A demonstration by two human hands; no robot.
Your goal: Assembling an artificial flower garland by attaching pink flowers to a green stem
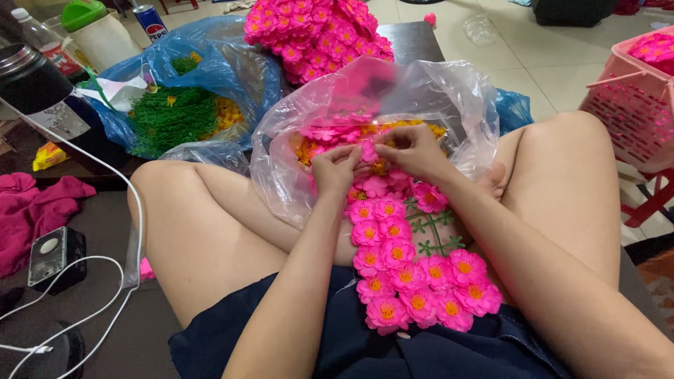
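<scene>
- The person sits cross-legged on the floor, seen from their own head looking down at 2 bare hands.
- The left hand [335, 168] has a narrow grip, fingertips pinched on a pink flower petal [368, 151] at the top of a flower garland [411, 270].
- The right hand [411, 151] meets it from the other side, fingertips closed on the same small piece; what lies between them is too small to tell.
- The garland runs from the grip down across the lap: pink blossoms with orange centres, and a few bare green stalk ends [435, 231] just below the grip on the right.
- Doing this well seems to call for keeping both pinches close together and steady, so the small petal stays flat and centred on its stalk.
- Just behind the grip, a clear plastic bag [449, 98] stands open, with loose pink and orange pieces inside.
- Beyond it lies a heap of finished pink flowers [316, 31] on a dark low table [414, 42].
- Left of the grip, a blue plastic bag [232, 70] holds green stalks and yellow pieces.
- Well right, a pink plastic basket [632, 105] stands on pale floor tiles [533, 70].
- Far left, a white cable [105, 281] crosses a dark mat, beside a pink cloth [28, 210].
</scene>
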